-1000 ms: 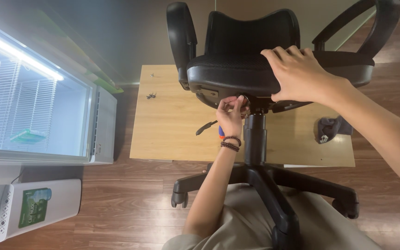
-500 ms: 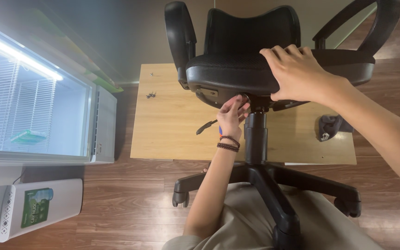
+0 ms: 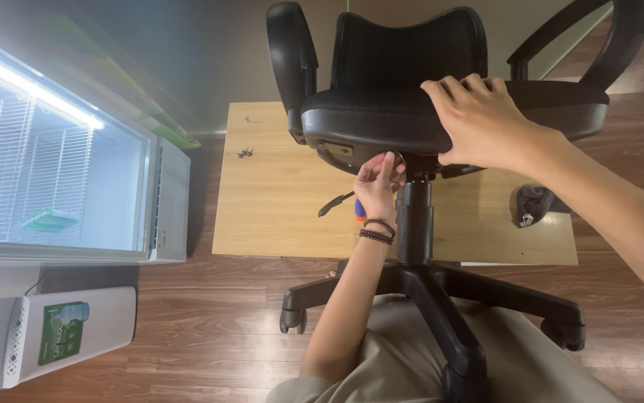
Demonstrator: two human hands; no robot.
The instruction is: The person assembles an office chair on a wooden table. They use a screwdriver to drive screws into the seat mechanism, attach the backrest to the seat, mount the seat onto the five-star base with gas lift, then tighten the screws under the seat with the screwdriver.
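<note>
A black office chair stands upright on a wooden board [image 3: 285, 216], its seat [image 3: 382, 119] just in front of me. My right hand [image 3: 486, 123] lies over the seat's front edge and grips it from above. My left hand [image 3: 378, 183] reaches up under the seat beside the black centre column [image 3: 415, 224], fingers pinched together at the underside. An orange and blue screwdriver handle [image 3: 357, 211] sticks out at the heel of that hand. A bead bracelet sits on the left wrist. The tool's tip is hidden by the fingers.
A few loose screws [image 3: 245, 153] lie on the board's far left. A thin black lever [image 3: 335, 203] lies by my left hand, and a dark cloth item [image 3: 532, 207] to the right. A lit glass-door cooler [image 3: 61, 172] and a white appliance [image 3: 46, 339] stand at left. Chair legs with castors [image 3: 292, 317] spread over my lap.
My left hand has shifted slightly under the seat, staying by the column. My right hand keeps its hold on the seat edge.
</note>
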